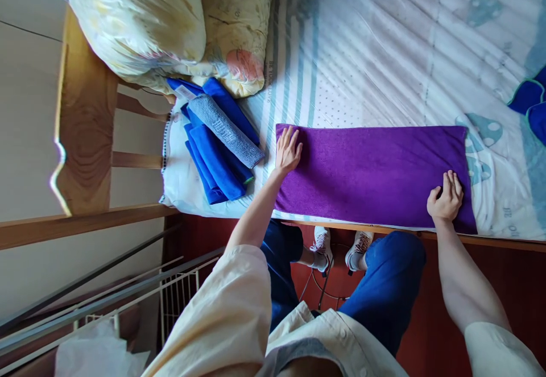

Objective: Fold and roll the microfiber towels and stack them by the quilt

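Observation:
A purple towel (pixel 367 175) lies spread out as a long rectangle along the near edge of the bed. My left hand (pixel 288 150) rests on its left end, palm down with the fingers stretched out. On the towel's right end, near its lower corner, lies my right hand (pixel 446 196), also palm down, fingers extended and close together. Neither hand holds anything. Left of the towel is a pile of folded blue towels (pixel 217 164), topped by a rolled grey-blue towel (pixel 226 129).
Cream pillows (pixel 239 36) are heaped at the back left by the wooden bed frame (pixel 85 110). More blue cloth (pixel 529 104) lies at the right edge of the patterned sheet (pixel 384 53). A metal rack (pixel 106 291) stands at the lower left.

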A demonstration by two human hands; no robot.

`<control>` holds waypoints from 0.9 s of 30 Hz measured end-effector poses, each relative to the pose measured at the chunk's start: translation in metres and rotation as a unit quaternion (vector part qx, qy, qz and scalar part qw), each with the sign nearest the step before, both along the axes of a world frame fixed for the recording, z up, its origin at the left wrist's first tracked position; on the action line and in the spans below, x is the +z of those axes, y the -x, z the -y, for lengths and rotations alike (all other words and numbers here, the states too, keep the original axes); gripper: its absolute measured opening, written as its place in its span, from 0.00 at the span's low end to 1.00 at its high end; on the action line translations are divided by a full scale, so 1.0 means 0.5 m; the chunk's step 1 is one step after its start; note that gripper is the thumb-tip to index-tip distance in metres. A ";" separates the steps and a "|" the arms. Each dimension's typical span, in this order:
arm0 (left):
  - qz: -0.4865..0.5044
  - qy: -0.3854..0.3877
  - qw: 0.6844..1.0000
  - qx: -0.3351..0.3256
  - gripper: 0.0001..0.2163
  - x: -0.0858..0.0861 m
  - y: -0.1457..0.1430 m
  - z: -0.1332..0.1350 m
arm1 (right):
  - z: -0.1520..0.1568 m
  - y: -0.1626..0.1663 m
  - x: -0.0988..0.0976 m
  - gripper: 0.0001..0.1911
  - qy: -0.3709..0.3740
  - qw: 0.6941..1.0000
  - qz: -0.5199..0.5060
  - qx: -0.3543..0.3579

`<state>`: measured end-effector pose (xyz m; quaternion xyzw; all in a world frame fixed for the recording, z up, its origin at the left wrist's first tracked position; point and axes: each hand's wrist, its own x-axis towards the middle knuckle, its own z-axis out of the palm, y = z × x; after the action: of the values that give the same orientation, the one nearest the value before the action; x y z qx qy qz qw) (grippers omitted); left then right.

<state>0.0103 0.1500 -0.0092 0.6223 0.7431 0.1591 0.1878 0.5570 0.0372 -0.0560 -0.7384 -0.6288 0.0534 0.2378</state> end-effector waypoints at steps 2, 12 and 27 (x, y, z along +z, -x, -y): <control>-0.029 0.030 0.999 -0.009 0.29 -0.017 -0.005 0.011 | 0.000 -0.001 -0.004 0.31 -0.004 1.000 0.003 0.000; -0.013 0.002 1.000 -0.008 0.31 -0.039 -0.108 0.098 | 0.008 -0.006 -0.002 0.31 0.031 0.999 0.039 0.009; 0.045 -0.063 0.997 -0.011 0.31 -0.083 -0.193 0.260 | -0.013 0.066 0.059 0.32 0.120 0.992 0.038 -0.028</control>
<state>0.1068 0.0200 -0.0506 0.6333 0.7153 0.2314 0.1837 0.5240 0.0438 -0.0265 -0.7804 -0.6054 0.0940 0.1250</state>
